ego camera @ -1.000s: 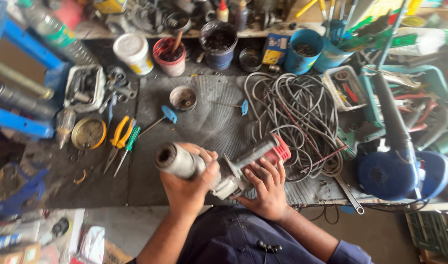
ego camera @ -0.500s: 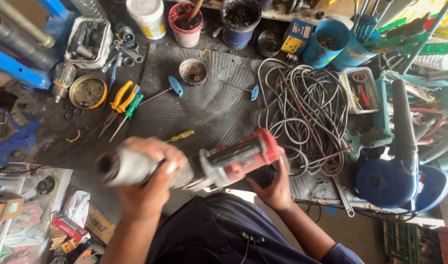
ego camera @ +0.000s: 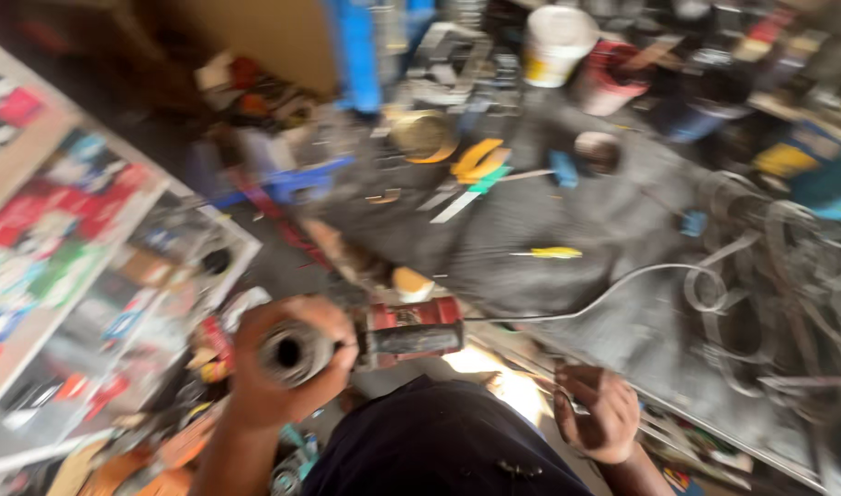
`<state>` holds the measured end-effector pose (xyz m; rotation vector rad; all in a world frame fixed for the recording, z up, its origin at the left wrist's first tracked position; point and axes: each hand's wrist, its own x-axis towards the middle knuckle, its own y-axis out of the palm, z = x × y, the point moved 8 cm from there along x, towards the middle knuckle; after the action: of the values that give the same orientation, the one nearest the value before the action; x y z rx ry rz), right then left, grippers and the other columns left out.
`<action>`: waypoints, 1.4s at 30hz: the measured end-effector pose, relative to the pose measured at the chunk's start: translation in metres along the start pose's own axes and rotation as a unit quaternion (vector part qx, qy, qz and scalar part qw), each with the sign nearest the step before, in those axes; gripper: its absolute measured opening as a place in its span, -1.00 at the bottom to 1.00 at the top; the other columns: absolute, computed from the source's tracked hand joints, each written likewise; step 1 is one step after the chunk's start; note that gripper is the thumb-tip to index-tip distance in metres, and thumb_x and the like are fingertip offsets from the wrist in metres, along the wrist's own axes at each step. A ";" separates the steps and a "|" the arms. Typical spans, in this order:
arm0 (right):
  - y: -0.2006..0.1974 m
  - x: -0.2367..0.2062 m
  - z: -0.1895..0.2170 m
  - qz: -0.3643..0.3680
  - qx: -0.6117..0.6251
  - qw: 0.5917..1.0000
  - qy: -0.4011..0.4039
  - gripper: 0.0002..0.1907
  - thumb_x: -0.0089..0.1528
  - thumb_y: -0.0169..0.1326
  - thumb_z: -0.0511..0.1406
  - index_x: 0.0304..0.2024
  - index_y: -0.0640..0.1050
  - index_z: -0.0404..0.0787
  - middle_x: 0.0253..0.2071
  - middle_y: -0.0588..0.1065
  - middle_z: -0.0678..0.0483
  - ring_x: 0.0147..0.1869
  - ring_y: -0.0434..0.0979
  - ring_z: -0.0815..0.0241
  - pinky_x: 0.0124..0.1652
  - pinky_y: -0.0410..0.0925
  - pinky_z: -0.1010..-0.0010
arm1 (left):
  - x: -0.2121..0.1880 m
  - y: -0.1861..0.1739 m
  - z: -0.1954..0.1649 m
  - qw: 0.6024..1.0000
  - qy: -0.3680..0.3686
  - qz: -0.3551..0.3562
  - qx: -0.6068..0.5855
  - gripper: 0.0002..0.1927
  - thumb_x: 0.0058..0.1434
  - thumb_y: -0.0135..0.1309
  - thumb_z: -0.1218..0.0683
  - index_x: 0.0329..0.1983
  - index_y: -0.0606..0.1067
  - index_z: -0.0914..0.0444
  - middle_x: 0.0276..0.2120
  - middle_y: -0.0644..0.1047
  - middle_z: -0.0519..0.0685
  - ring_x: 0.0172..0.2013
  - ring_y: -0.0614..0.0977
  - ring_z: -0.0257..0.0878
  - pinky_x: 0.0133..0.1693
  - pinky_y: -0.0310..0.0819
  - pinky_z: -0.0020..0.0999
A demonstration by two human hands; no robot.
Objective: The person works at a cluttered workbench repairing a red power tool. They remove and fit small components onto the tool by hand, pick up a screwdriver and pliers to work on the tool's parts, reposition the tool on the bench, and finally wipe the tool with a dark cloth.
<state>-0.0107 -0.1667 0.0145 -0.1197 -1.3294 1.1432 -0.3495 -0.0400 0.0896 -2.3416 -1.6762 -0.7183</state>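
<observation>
— What does the head view show of the hands?

— The left hand (ego camera: pixel 287 363) is wrapped tight around the grey front end of a power tool (ego camera: pixel 365 342), its round opening facing the camera. The tool's red and dark body sticks out from that hand toward the surface (ego camera: pixel 549 220), off its near edge and above the person's dark shirt (ego camera: pixel 439 445).

— And the other hand?

— The right hand (ego camera: pixel 597 411) is off the tool, well apart from it on the far side of the shirt. Its fingers curl loosely at the near edge of the surface; the picture is badly smeared, so I cannot tell whether they grip anything.

— What lies around the tool?

— A grey cord (ego camera: pixel 613 289) runs from the tool's back end across the surface to a heap of coiled cables (ego camera: pixel 779 276). Beyond the tool lies a yellow-handled screwdriver (ego camera: pixel 549 253); farther off are yellow-handled pliers (ego camera: pixel 478 161), a round brass-coloured tin (ego camera: pixel 423 136), a white tub (ego camera: pixel 554 41) and a red tub (ego camera: pixel 613 78). On the left hand's side of the tool stands a shelf of colourful packets (ego camera: pixel 62 239).
</observation>
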 end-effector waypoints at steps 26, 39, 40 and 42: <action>0.383 0.159 0.108 0.436 0.530 0.525 0.503 -0.80 0.30 0.06 -0.34 -0.15 0.35 -0.33 -0.72 0.25 0.14 -0.72 0.19 0.34 -0.66 0.15 0.43 | 0.097 -0.320 0.142 0.985 -0.151 -0.063 -0.048 -0.57 0.28 0.13 -0.11 0.11 0.51 0.21 -0.13 0.52 -0.10 -0.18 0.53 -0.38 -0.11 0.45 -0.46; 0.433 0.208 0.117 0.383 0.487 0.570 0.540 -0.81 0.25 0.06 -0.32 -0.15 0.42 -0.31 -0.71 0.30 0.13 -0.71 0.27 0.32 -0.67 0.21 0.41 | 0.098 -0.354 0.281 0.708 -0.533 -0.235 -0.400 -0.44 0.38 -0.01 -0.30 -0.70 0.29 -0.02 -0.77 0.15 -0.30 -0.79 0.11 -0.42 -0.73 -0.02 -0.47; 0.434 0.206 0.118 0.374 0.472 0.577 0.552 -0.81 0.24 0.06 -0.33 -0.14 0.43 -0.28 -0.72 0.29 0.14 -0.72 0.27 0.32 -0.66 0.22 0.42 | 0.120 -0.368 0.277 0.766 -0.486 -0.236 -0.348 -0.53 0.39 -0.03 -0.28 -0.56 0.41 0.03 -0.73 0.16 -0.30 -0.73 0.14 -0.44 -0.66 0.00 -0.47; 0.436 0.202 0.126 0.355 0.476 0.569 0.569 -0.83 0.24 0.05 -0.35 -0.14 0.44 -0.28 -0.73 0.27 0.15 -0.73 0.25 0.33 -0.66 0.22 0.42 | 0.146 -0.394 0.254 0.857 -0.388 -0.237 -0.241 -0.55 0.42 -0.08 -0.23 -0.28 0.64 0.15 -0.65 0.19 -0.31 -0.61 0.19 -0.47 -0.54 0.04 -0.48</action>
<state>-0.3994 0.1248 -0.0894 -0.5181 0.6861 1.8016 -0.6068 0.3251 -0.1145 -2.8067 -2.7604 -0.2494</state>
